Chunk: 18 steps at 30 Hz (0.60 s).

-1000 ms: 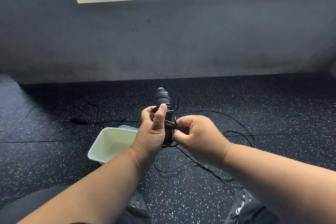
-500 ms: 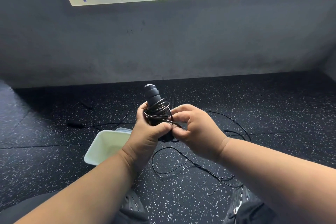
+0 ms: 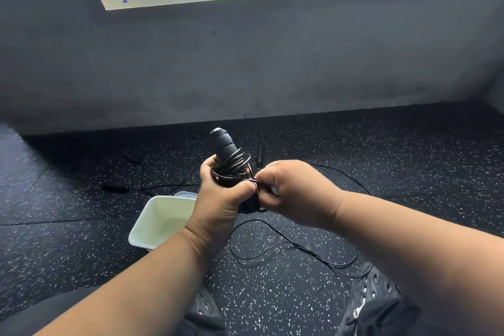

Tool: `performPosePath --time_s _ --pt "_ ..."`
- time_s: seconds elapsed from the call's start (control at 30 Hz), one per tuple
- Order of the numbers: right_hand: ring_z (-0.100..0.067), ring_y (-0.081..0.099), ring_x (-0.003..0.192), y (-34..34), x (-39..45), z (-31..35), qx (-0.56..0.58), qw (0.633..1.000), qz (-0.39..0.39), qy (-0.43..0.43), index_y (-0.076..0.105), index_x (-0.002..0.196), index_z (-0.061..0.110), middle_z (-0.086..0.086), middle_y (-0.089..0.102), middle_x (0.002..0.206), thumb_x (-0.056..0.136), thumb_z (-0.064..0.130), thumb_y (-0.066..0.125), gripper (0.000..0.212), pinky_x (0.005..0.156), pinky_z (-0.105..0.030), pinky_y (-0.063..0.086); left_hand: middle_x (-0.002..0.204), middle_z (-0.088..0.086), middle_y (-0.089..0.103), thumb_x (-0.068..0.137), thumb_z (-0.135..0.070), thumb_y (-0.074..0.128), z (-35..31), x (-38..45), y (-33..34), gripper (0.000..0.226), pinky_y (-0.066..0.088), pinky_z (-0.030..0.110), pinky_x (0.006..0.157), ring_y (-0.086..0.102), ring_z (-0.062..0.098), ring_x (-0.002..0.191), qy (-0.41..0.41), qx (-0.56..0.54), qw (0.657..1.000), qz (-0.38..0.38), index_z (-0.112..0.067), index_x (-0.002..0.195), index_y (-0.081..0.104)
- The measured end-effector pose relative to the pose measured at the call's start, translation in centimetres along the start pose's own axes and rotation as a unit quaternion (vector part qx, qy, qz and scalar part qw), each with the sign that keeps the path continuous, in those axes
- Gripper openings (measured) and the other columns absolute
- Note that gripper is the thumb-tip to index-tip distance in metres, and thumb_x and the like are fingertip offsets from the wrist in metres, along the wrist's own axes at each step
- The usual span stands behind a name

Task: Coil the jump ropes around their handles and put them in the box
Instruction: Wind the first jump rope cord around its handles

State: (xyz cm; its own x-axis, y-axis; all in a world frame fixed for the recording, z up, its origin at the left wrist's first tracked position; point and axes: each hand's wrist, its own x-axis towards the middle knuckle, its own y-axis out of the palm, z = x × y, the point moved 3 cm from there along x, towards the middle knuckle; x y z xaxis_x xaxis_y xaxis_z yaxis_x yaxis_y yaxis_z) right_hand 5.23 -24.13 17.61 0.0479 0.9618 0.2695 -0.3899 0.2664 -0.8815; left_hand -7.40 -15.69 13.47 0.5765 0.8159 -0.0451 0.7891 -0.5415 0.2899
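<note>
Above the speckled floor [image 3: 272, 294], the left hand [image 3: 221, 199] grips one black handle [image 3: 226, 147] wrapped in several rope coils [image 3: 234, 163]. The right hand [image 3: 297, 194] pinches the rope [image 3: 272, 232]. One white box [image 3: 161, 218] lies beside, and two more handles [image 3: 116, 187] lie farther away.

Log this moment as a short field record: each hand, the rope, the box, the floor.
left hand: grips the black handles, held tilted
right hand: pinches the rope beside the coil
coil: several turns around the handles
loose rope: trails over the floor
box: pale, open, nothing seen inside
floor: dark speckled mat; another rope handle lies left
</note>
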Motion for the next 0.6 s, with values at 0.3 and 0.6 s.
performPosePath --time_s 0.3,0.6 --pt "-0.007 0.060 0.081 -0.3 -0.2 -0.9 0.151 0.981 -0.108 0.048 0.072 0.101 0.024 0.008 0.062 0.095 0.088 0.021 0.071 0.013 0.075 -0.019 0.049 0.112 0.009 0.062 0.053 -0.016 0.084 -1.1 0.8 0.3 0.104 0.059 0.033 0.069 0.066 0.018 0.092 -0.019 -0.057 0.997 0.042 -0.015 0.145 0.037" --pt "-0.028 0.055 0.073 -0.2 -0.6 0.5 -0.025 0.970 -0.234 -0.059 0.064 0.080 0.016 -0.003 0.061 0.086 0.088 0.011 0.071 0.012 0.064 -0.042 0.046 0.109 0.020 0.053 0.068 -0.008 0.081 -0.8 0.6 0.2 0.092 0.056 0.031 0.060 0.062 0.025 0.083 -0.061 -0.107 0.990 0.065 0.006 0.146 0.035"
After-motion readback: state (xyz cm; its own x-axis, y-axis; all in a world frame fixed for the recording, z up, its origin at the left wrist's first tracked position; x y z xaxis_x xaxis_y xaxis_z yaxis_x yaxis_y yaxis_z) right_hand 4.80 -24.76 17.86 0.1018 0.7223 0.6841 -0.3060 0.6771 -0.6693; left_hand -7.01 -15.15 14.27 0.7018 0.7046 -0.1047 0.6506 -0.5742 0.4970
